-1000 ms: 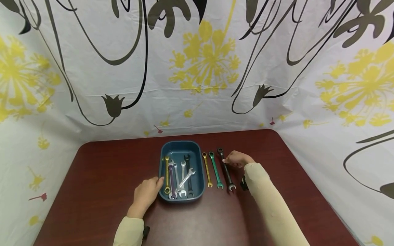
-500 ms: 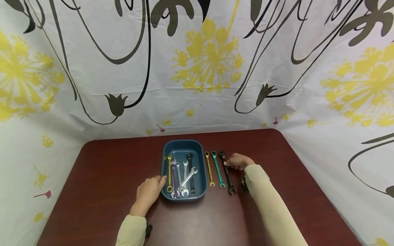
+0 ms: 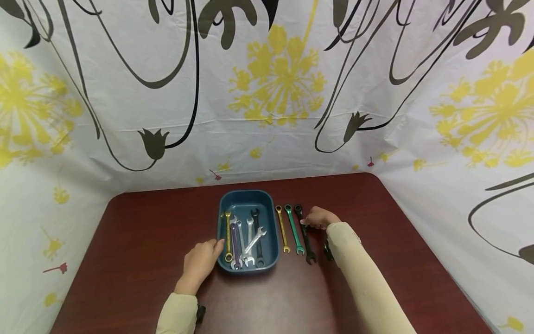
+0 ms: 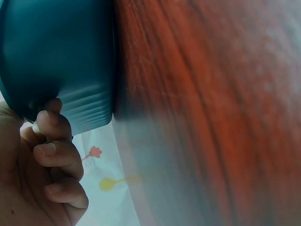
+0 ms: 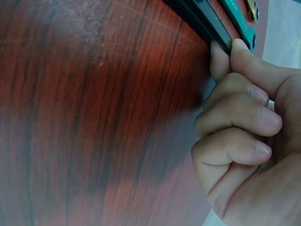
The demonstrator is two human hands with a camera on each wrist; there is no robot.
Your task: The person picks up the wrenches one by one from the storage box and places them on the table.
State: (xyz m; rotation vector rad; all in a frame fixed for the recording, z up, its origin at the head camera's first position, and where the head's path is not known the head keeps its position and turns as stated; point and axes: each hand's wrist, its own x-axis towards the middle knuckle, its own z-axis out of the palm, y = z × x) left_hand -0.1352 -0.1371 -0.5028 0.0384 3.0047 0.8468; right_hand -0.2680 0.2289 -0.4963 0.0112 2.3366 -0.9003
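Pinching the black wrench (image 3: 306, 238) from its right side with the right hand (image 3: 320, 218); lying far to near. Gripping the tub (image 3: 246, 205) with the left hand (image 3: 199, 263).

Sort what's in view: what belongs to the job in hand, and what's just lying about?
Likely part of the job:
black wrench, pinched by the right hand
blue tray, gripped by the left hand
green wrench and gold wrench beside the tray
wrenches in the tray

Likely just surroundings:
table
patterned sheet
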